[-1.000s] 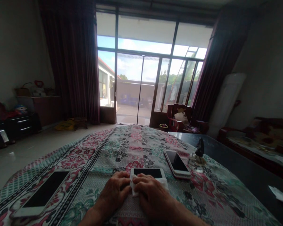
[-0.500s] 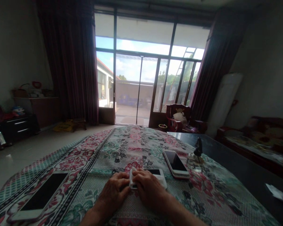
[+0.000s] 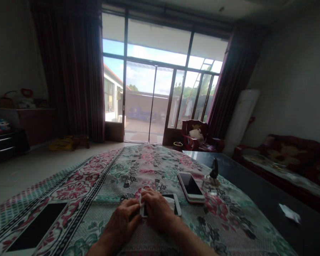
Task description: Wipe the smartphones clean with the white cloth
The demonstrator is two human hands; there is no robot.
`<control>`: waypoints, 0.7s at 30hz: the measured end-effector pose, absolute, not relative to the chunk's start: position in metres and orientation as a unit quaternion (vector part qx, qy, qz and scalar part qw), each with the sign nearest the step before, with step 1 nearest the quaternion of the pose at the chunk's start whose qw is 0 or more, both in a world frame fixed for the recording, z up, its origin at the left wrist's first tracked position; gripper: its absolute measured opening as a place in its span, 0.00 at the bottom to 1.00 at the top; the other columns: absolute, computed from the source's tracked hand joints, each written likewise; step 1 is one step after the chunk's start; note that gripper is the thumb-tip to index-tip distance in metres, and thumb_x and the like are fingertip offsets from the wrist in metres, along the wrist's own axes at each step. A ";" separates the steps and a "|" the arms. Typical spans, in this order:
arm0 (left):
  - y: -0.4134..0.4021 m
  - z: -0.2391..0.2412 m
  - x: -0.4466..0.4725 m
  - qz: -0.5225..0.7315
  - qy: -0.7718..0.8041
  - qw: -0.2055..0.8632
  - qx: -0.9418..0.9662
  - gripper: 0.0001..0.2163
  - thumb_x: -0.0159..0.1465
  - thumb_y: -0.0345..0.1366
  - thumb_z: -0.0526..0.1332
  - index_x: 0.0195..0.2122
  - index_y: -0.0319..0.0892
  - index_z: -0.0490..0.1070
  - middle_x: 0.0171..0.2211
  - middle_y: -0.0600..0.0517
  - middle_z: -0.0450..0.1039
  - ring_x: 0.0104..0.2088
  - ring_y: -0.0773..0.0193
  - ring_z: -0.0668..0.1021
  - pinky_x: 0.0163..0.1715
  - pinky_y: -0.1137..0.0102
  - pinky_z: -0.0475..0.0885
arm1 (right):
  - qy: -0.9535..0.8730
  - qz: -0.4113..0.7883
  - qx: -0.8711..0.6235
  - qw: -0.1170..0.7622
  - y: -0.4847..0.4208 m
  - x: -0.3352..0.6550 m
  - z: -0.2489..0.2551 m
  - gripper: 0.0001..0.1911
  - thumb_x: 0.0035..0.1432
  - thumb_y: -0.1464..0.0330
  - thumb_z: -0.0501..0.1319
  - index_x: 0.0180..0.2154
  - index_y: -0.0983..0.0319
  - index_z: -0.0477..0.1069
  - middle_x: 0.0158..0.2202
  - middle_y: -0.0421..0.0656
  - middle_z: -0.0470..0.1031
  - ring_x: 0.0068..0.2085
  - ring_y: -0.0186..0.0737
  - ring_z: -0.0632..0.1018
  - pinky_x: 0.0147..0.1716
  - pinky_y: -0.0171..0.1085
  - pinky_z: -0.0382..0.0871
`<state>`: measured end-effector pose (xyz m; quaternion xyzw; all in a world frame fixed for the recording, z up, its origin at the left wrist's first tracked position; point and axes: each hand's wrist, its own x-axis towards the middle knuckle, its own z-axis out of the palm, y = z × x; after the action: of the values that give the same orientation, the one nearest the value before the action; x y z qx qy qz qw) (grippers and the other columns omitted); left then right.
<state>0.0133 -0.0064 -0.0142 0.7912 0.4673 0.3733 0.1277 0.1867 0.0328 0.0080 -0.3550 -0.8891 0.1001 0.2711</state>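
Both hands sit on a white phone [image 3: 173, 205] lying flat on the flowered cloth [image 3: 149, 167]. Her left hand [image 3: 122, 222] pins its near end, seemingly to steady it, while the right hand [image 3: 156, 209] presses a white wipe [image 3: 170, 201] onto the screen. Another phone [image 3: 190, 185] lies just beyond the right hand.

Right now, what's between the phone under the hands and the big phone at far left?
Head view: only bare floral tablecloth between the white phone under both hands and the large phone.
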 end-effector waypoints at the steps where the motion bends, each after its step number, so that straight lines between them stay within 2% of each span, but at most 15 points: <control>1: -0.007 -0.013 0.013 0.364 0.462 0.132 0.798 0.12 0.59 0.28 0.60 0.40 0.49 0.78 0.43 0.51 0.78 0.46 0.59 0.76 0.49 0.65 0.72 | -0.888 0.101 -0.353 0.276 0.034 0.185 0.006 0.09 0.61 0.76 0.53 0.36 0.60 0.70 0.43 0.42 0.74 0.47 0.40 0.72 0.50 0.38 0.62; 4: -0.006 -0.014 0.013 0.358 0.462 0.126 0.801 0.12 0.60 0.30 0.59 0.40 0.50 0.78 0.44 0.52 0.78 0.46 0.59 0.77 0.49 0.66 0.72 | -0.889 0.099 -0.349 0.280 0.032 0.188 0.003 0.09 0.61 0.75 0.53 0.36 0.60 0.70 0.41 0.42 0.75 0.47 0.40 0.72 0.50 0.38 0.61; 9: -0.003 -0.026 0.010 0.384 0.492 0.093 0.776 0.13 0.58 0.33 0.63 0.44 0.48 0.77 0.46 0.49 0.77 0.47 0.57 0.77 0.50 0.64 0.73 | -0.886 0.096 -0.371 0.262 0.022 0.202 0.008 0.12 0.62 0.76 0.51 0.40 0.58 0.71 0.48 0.41 0.74 0.51 0.39 0.71 0.52 0.38 0.59; 16: -0.005 -0.027 0.010 0.370 0.478 0.080 0.792 0.14 0.59 0.37 0.64 0.46 0.52 0.77 0.46 0.51 0.77 0.48 0.57 0.77 0.49 0.65 0.74 | -0.876 0.091 -0.405 0.247 0.008 0.235 0.015 0.15 0.63 0.75 0.50 0.42 0.55 0.72 0.51 0.40 0.74 0.54 0.39 0.71 0.52 0.39 0.58; 21: -0.009 -0.021 0.012 0.335 0.473 0.066 0.812 0.13 0.60 0.36 0.63 0.47 0.51 0.76 0.49 0.50 0.76 0.51 0.55 0.75 0.51 0.63 0.72 | -0.844 0.083 -0.471 0.243 -0.004 0.263 0.011 0.17 0.59 0.77 0.51 0.43 0.55 0.71 0.56 0.41 0.71 0.58 0.44 0.68 0.55 0.45 0.57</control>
<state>0.0118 -0.0095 -0.0206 0.8120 0.4732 0.3352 0.0661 0.2629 -0.0041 0.0106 -0.4706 -0.8442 0.0826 0.2429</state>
